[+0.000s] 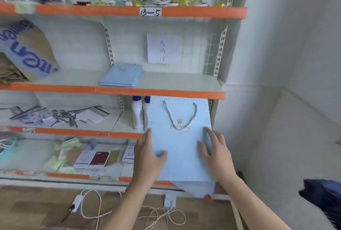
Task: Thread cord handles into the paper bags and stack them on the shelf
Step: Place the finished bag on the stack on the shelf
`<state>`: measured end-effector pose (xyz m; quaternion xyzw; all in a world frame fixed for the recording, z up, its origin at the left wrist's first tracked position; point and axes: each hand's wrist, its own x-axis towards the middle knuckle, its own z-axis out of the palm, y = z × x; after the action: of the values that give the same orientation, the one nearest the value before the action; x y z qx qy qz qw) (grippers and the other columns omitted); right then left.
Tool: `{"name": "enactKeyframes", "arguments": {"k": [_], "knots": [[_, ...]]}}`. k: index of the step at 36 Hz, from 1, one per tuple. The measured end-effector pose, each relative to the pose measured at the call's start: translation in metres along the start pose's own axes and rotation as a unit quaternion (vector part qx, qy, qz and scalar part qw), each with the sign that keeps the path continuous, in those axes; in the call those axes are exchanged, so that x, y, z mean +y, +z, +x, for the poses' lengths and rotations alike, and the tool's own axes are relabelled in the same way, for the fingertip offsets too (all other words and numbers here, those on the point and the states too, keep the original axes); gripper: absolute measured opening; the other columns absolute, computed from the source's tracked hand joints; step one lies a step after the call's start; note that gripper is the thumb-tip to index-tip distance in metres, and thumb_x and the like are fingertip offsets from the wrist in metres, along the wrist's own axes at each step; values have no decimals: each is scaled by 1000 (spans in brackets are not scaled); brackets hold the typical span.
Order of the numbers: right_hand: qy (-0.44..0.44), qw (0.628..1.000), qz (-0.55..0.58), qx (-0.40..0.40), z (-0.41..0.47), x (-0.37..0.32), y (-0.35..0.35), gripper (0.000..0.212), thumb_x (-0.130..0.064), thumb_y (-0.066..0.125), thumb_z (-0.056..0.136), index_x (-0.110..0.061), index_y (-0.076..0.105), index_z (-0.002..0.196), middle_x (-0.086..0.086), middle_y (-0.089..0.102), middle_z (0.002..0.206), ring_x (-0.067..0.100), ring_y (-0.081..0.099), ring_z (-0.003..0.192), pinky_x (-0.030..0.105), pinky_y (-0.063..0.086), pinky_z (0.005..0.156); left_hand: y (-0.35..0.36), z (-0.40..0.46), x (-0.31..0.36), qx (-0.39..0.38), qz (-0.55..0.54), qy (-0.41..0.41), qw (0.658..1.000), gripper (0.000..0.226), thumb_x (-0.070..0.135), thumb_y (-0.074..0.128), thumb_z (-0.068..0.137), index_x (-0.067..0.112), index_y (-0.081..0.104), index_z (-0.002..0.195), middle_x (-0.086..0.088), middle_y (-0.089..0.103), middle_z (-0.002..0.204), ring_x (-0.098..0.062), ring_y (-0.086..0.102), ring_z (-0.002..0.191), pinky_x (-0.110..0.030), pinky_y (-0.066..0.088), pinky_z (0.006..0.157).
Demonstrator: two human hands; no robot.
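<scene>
A flat light-blue paper bag [181,148] with a gold crown logo is held up in front of the shelving, its top edge just under the middle shelf [184,94]. A twisted silver cord handle [181,117] hangs in a loop on its face. My left hand [149,154] grips the bag's left edge, thumb on the front. My right hand [216,150] holds the right edge with fingers spread over the front. A stack of flat blue bags [122,75] lies on the middle shelf, up and to the left.
Two white bottles with blue caps [141,111] stand behind the held bag on the lower shelf. Papers and booklets [96,157] lie on the lower shelves. Loose cord [160,216] and a white plug lie on the brown floor below. A dark object [324,196] sits at right.
</scene>
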<state>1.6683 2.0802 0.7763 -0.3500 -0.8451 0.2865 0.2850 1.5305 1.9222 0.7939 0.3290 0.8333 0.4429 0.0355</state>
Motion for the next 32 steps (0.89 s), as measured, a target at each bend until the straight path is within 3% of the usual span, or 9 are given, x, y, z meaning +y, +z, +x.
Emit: {"name": "enactKeyframes", "arguments": {"k": [3, 7, 13, 16, 20, 22, 27, 32], "knots": [[9, 1000, 3, 1, 49, -11, 19, 52, -31, 53, 97, -26, 36, 147, -3, 37, 144, 24, 54, 117, 38, 45, 93, 1, 53, -9, 14, -13, -13, 1000, 75, 7, 71, 79, 5, 37, 145, -13, 39, 143, -27, 31, 136, -28, 21, 111], [18, 1000, 9, -1, 109, -27, 38, 51, -29, 53, 97, -24, 39, 145, -3, 37, 144, 20, 56, 112, 31, 42, 84, 0, 115, -15, 31, -17, -20, 999, 70, 10, 72, 78, 6, 42, 141, -14, 40, 140, -28, 34, 135, -34, 27, 113], [28, 999, 28, 7, 195, -45, 72, 48, -25, 58, 93, -22, 48, 140, 2, 45, 135, 20, 51, 119, 23, 34, 84, -3, 198, -25, -1, 55, -27, 998, 73, 39, 73, 80, 22, 40, 142, -4, 37, 143, -24, 32, 133, -30, 30, 103], [29, 999, 41, 8, 236, -48, 93, 47, -25, 62, 91, -20, 52, 137, 5, 47, 133, 24, 52, 119, 26, 37, 86, -4, 238, -32, 7, 69, -52, 996, 72, 41, 72, 80, 21, 39, 141, -5, 40, 142, -25, 33, 133, -33, 33, 103], [17, 998, 68, -1, 288, -52, 116, 46, -19, 65, 89, -15, 55, 134, 10, 49, 129, 28, 55, 111, 19, 31, 75, -2, 286, -44, 27, 92, -88, 992, 74, 40, 74, 78, 16, 42, 140, -11, 46, 138, -29, 37, 131, -33, 31, 105], [8, 996, 85, -22, 313, -55, 126, 46, -19, 63, 90, -14, 52, 135, 11, 46, 129, 30, 56, 110, 16, 29, 75, -1, 309, -47, 37, 96, -92, 990, 72, 39, 75, 78, 15, 44, 138, -13, 47, 135, -30, 38, 129, -33, 31, 105], [-13, 992, 94, -89, 366, -72, 145, 48, -23, 55, 95, -15, 43, 142, 8, 40, 136, 30, 60, 101, 25, 37, 81, -14, 363, -52, 55, 104, -101, 988, 71, 37, 77, 77, 13, 47, 137, -11, 47, 138, -28, 35, 133, -33, 28, 108], [-76, 980, 54, -173, 405, -90, 165, 50, -22, 56, 94, -13, 42, 141, 10, 39, 135, 29, 60, 105, 28, 42, 88, -40, 413, -71, 56, 140, -117, 982, 68, 39, 80, 76, 14, 52, 133, -15, 49, 134, -29, 39, 131, -30, 28, 105]]}}
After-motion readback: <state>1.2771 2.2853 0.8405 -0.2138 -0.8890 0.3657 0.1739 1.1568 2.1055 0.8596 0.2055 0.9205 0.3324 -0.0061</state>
